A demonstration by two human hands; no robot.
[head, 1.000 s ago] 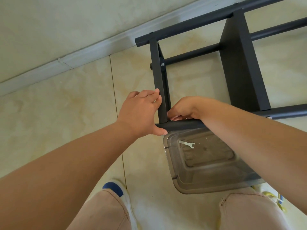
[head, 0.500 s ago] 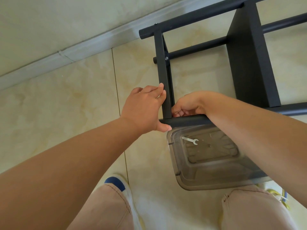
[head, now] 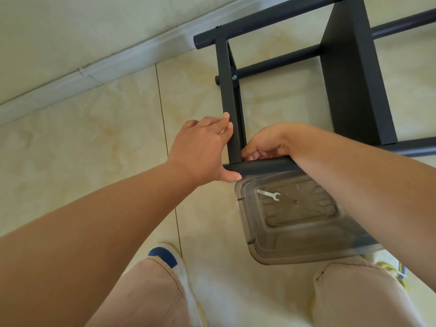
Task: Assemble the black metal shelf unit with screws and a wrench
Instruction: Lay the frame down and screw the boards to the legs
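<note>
— Black metal, that shelf unit point(head: 349, 74); where does it sit against the hands?

— It lies on the tiled floor point(head: 94, 149), stretching away from both hands toward the wall. The nearest round bar point(head: 264, 166) runs right under them, and a flat post point(head: 232, 119) rises from it between the two hands.

— What is the left hand point(head: 200, 149) doing?

— It wraps the corner: fingers laid along the left face of the post, thumb pressed under the end of the bar. Closed on the frame, loosely.

— And the right hand point(head: 264, 143)?

— Curled tight at the joint, on the right side of the post, fingertips tucked down against the bar. Whether it pinches a screw there I cannot tell; the fingers hide the spot.

— Any screws showing?

— One silver screw point(head: 234, 77) on the post, well beyond the left hand's fingertips.

— The wrench point(head: 269, 194)?

— Small and silver, lying in a clear plastic box point(head: 295, 253) on the floor, just below the bar and under the right forearm. Neither hand touches it.

— Anything nearer?

— Beige trousers and white shoes, the left shoe point(head: 165, 256) with a blue patch.
</note>
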